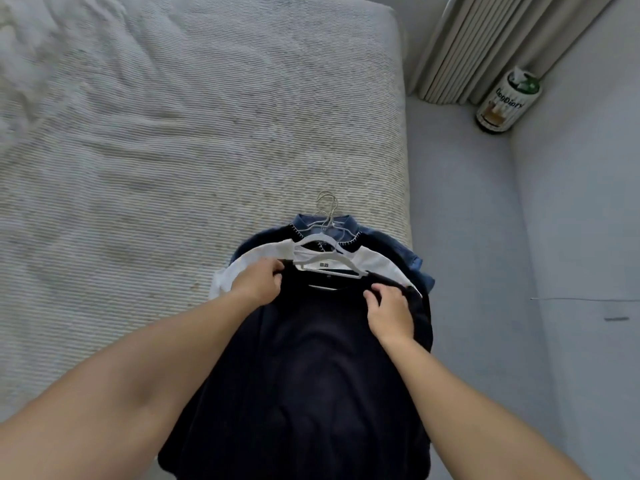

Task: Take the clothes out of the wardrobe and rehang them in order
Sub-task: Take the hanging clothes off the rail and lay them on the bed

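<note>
A stack of clothes on hangers lies at the bed's right front corner. On top is a black shirt (311, 358) on a white hanger (329, 266). Under it lie a white garment (242, 268), a dark navy piece with white stitching (273, 235) and a blue denim shirt (398, 251). Metal hanger hooks (327, 206) point away from me. My left hand (259, 280) pinches the black shirt's left shoulder. My right hand (389, 311) grips its right shoulder.
The bed (173, 133) with a ribbed pale cover fills the left side. Grey floor (467, 237) runs along the right. Beige curtains (485, 46) hang at the back right, with a round bin (507, 100) beside them.
</note>
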